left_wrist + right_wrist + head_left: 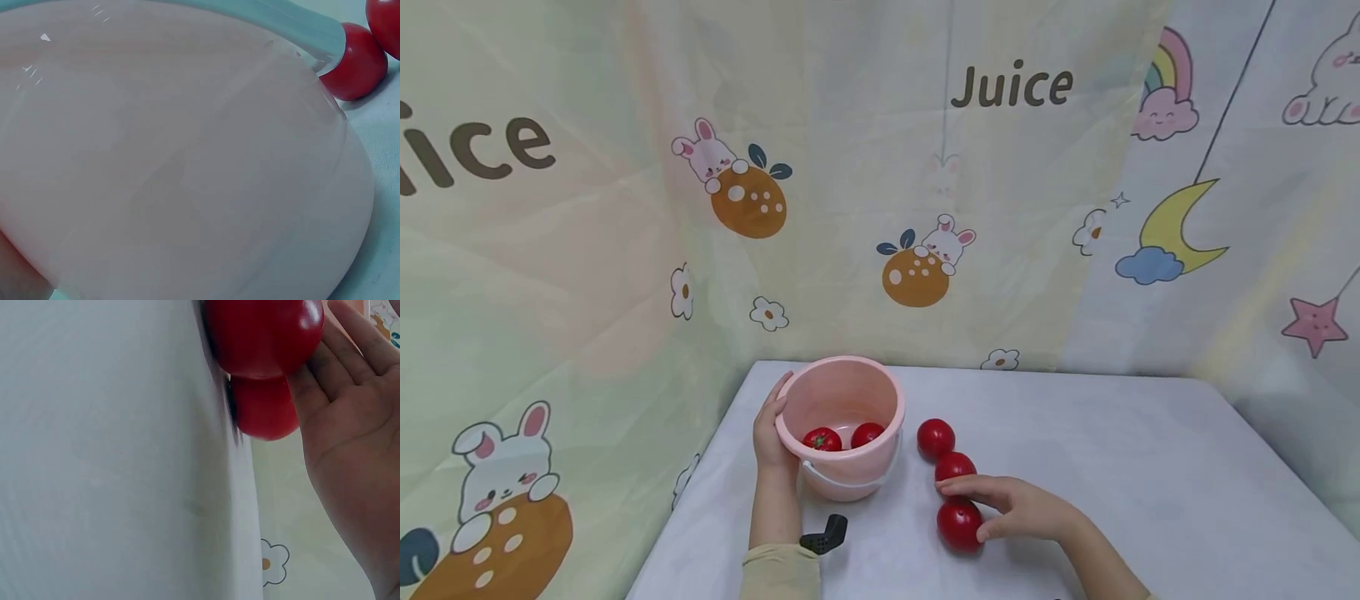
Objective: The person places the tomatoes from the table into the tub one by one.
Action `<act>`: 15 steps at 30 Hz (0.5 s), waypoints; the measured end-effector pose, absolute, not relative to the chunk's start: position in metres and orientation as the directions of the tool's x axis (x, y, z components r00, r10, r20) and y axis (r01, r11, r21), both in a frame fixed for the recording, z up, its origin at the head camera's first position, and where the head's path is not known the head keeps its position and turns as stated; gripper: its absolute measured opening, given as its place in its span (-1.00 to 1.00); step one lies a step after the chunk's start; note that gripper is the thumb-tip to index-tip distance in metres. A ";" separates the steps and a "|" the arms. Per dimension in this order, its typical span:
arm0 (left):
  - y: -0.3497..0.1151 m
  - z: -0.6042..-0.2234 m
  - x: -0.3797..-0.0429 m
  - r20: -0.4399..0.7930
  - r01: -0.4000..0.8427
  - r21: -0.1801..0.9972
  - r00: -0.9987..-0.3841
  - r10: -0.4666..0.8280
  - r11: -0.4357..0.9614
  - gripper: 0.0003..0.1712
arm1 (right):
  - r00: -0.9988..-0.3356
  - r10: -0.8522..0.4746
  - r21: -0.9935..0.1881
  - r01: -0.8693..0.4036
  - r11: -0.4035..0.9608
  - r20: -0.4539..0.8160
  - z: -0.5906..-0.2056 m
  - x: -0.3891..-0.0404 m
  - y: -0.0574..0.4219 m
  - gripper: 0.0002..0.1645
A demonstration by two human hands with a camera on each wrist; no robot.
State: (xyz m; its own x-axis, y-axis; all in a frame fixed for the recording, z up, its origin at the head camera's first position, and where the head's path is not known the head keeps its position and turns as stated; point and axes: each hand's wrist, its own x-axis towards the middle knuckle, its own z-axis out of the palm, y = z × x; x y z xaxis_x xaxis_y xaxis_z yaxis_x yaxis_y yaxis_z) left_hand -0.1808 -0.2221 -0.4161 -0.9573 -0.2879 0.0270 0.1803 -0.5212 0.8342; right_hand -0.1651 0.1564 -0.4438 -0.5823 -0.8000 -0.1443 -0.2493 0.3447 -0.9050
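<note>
A pink bucket point(842, 471) with a white handle stands on the table, two red tomatoes point(822, 439) visible inside it. My left hand point(775, 433) holds its left side, fingers at the rim; the bucket's wall fills most of the left wrist view. To the right of the bucket, three tomatoes lie in a row: a far one point(936, 439), a middle one point(955, 469) and a near one point(959, 525). Around the near tomato, my right hand point(1022, 508) has its fingers extended along the far side and its thumb at the right side.
The white tabletop point(1112, 467) stretches to the right of the tomatoes. Printed cloth walls point(850, 167) with rabbits and fruit rise behind the table and at both sides. A black device point(826, 535) sits at the left wrist, just in front of the bucket.
</note>
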 end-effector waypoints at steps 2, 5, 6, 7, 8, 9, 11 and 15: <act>-0.222 -0.417 -0.181 0.027 0.182 0.832 -0.957 -0.290 -0.523 -0.49 | -0.578 -0.803 -0.908 -0.248 0.338 -0.141 -0.446 -0.166 0.157 -0.25; -0.222 -0.418 -0.181 0.025 0.185 0.826 -0.956 -0.293 -0.532 -0.49 | -0.580 -0.802 -0.900 -0.261 0.349 -0.143 -0.450 -0.168 0.158 -0.27; -0.222 -0.419 -0.181 0.026 0.186 0.824 -0.956 -0.293 -0.536 -0.49 | -0.582 -0.801 -0.898 -0.263 0.353 -0.145 -0.450 -0.168 0.158 -0.28; -0.222 -0.419 -0.181 0.027 0.187 0.823 -0.956 -0.292 -0.537 -0.49 | -0.581 -0.801 -0.896 -0.268 0.355 -0.144 -0.451 -0.168 0.159 -0.28; -0.222 -0.419 -0.181 0.029 0.188 0.821 -0.956 -0.290 -0.538 -0.49 | -0.581 -0.801 -0.894 -0.272 0.357 -0.143 -0.452 -0.168 0.159 -0.29; -0.222 -0.419 -0.180 0.032 0.189 0.822 -0.957 -0.289 -0.537 -0.49 | -0.580 -0.802 -0.892 -0.277 0.357 -0.142 -0.453 -0.168 0.159 -0.31; -0.222 -0.418 -0.180 0.039 0.192 0.824 -0.958 -0.284 -0.534 -0.48 | -0.575 -0.806 -0.891 -0.285 0.354 -0.136 -0.454 -0.168 0.159 -0.34; -0.221 -0.415 -0.179 0.038 0.186 0.830 -0.959 -0.279 -0.526 -0.46 | -0.571 -0.809 -0.892 -0.284 0.351 -0.137 -0.457 -0.168 0.160 -0.39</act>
State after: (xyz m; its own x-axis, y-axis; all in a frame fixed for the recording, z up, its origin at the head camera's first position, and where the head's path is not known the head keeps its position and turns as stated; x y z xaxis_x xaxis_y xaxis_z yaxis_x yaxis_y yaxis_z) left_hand -0.1792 -0.2212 -0.4153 -0.9594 -0.2795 0.0381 0.1863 -0.5265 0.8295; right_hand -0.1676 0.1599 -0.4566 -0.5714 -0.8092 -0.1366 -0.2844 0.3514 -0.8920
